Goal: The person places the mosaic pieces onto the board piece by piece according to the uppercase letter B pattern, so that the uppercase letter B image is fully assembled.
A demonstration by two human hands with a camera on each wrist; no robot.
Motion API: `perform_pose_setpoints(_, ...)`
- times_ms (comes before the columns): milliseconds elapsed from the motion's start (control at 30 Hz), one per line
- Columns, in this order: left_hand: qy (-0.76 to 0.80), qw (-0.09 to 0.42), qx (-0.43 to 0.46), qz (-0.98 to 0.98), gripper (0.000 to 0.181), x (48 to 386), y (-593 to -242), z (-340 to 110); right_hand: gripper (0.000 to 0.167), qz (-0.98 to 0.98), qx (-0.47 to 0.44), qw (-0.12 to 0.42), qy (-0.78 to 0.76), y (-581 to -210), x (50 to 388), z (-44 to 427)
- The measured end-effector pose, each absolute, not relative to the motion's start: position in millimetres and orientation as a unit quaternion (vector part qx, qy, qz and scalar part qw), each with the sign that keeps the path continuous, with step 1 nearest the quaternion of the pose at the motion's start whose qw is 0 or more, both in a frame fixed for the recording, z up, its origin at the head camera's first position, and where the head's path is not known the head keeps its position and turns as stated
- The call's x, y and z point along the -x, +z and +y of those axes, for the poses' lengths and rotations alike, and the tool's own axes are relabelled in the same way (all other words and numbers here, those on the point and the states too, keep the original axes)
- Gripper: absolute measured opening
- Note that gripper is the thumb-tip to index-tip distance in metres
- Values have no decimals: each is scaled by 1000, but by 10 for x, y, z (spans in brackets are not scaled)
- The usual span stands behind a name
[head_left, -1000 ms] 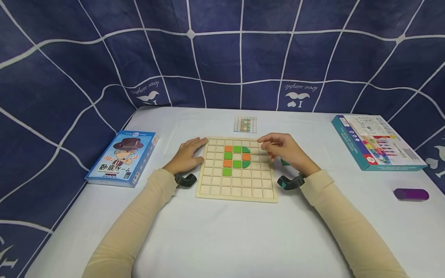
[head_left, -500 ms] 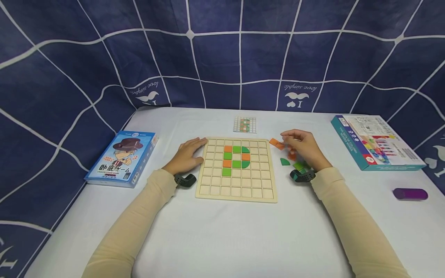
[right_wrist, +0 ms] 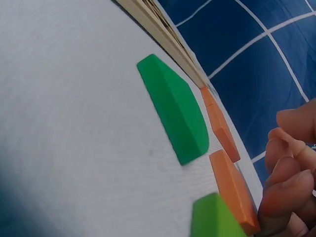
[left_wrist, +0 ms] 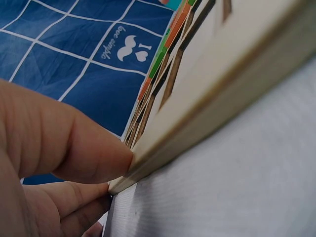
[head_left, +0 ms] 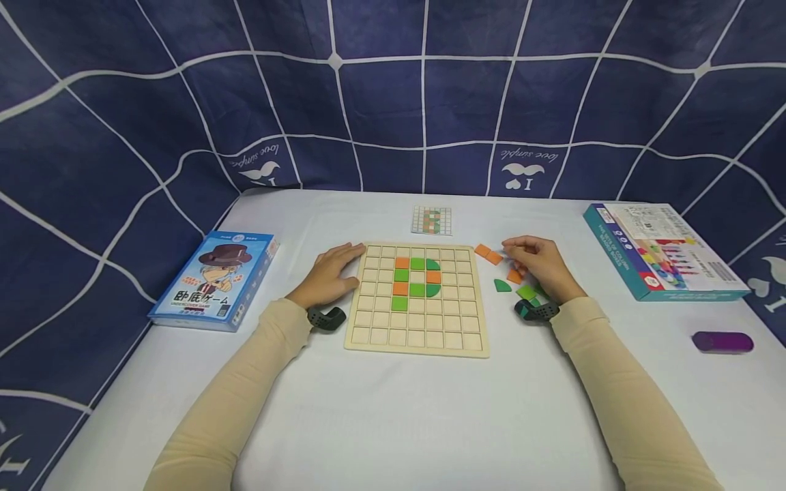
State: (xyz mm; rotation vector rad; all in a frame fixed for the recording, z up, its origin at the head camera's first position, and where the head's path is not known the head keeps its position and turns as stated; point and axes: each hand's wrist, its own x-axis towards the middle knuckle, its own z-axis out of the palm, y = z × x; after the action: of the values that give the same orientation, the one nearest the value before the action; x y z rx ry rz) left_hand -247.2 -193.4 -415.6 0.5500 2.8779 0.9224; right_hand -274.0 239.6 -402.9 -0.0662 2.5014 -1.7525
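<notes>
A wooden grid board [head_left: 417,337] carries orange, light green and dark green tiles in its upper middle. My left hand [head_left: 328,276] rests at the board's left edge, thumb and fingertips touching the rim in the left wrist view. Over the loose tiles on the right is my right hand [head_left: 540,266], its fingers loosely curled. A lone orange tile [right_wrist: 232,190] lies by its fingertips, and I see nothing between thumb and index finger. Around it lie a dark green quarter-circle tile [right_wrist: 175,111], two orange tiles [head_left: 488,254] and a light green tile [head_left: 526,292].
Behind the board lies a small pattern card [head_left: 432,220]. A blue game box [head_left: 215,279] is at the left, and a teal-edged box [head_left: 669,252] at the right. Near the right side is a purple cylinder [head_left: 722,342]. A dark blue checked cloth [head_left: 381,102] hangs at the back.
My right hand has moved right, from the board's right edge to over the loose tiles, uncovering several of them. My left hand and the tiles on the board look unchanged.
</notes>
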Motion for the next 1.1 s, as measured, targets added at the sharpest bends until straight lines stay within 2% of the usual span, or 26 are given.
perform_pose_setpoints(300, 300, 32, -181, 936, 76, 2469, -4154, -1933, 38, 863, 14, 50, -502, -4049, 2751, 2379)
perform_pose_setpoints(600, 302, 34, -182, 935, 76, 2471, -4152, -1933, 42, 897, 4, 53, -438, -4012, 2729, 2324)
perform_pose_setpoints(1100, 299, 34, -178, 937, 77, 2485, -4170, -1932, 32, 916, 24, 16, -399, -4023, 2735, 2313)
